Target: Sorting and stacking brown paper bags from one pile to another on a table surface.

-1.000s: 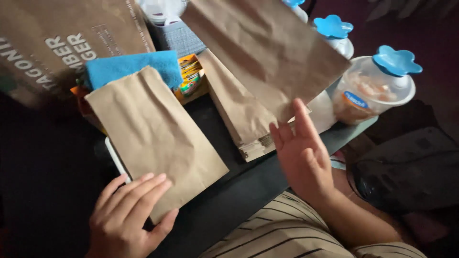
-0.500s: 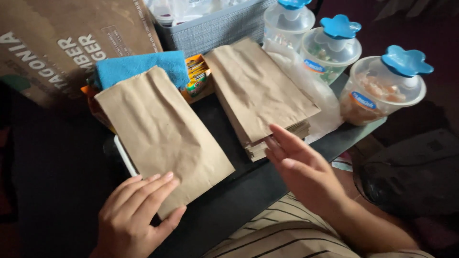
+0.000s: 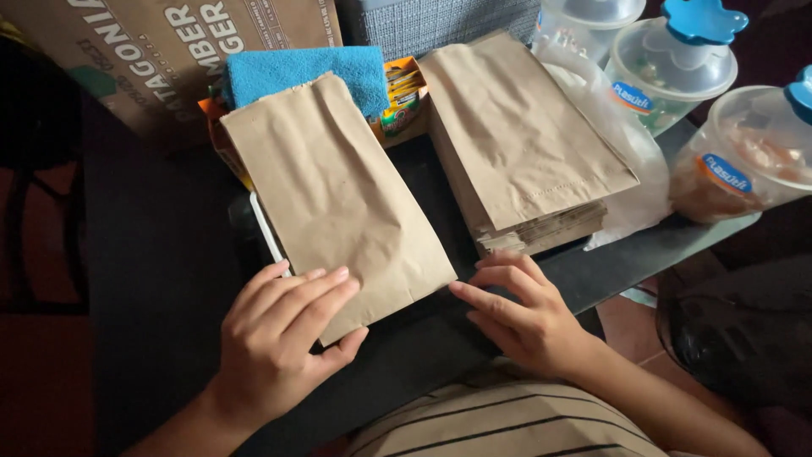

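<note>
Hands of one person rest on a dark table (image 3: 169, 279), seen from above. The left hand (image 3: 283, 338) lies palm down on the near corner of a flat brown paper bag (image 3: 338, 195), its fingers (image 3: 304, 292) held loosely together and flat, pinching nothing. The right hand (image 3: 520, 309) sits just beside the bag's near right corner, fingers slightly spread, one fingertip touching or almost touching the bag's edge; which, cannot be told. Just behind that hand is a stack of matching paper bags (image 3: 524, 144). The single bag's far end overlaps a blue cloth (image 3: 288, 72) and an orange box (image 3: 406, 106). A white flat object (image 3: 266, 233) peeks from under the bag's left edge. Clear plastic tubs with blue lids (image 3: 677, 68) stand at the far right, and a cardboard box (image 3: 161, 51) at the far left
</note>
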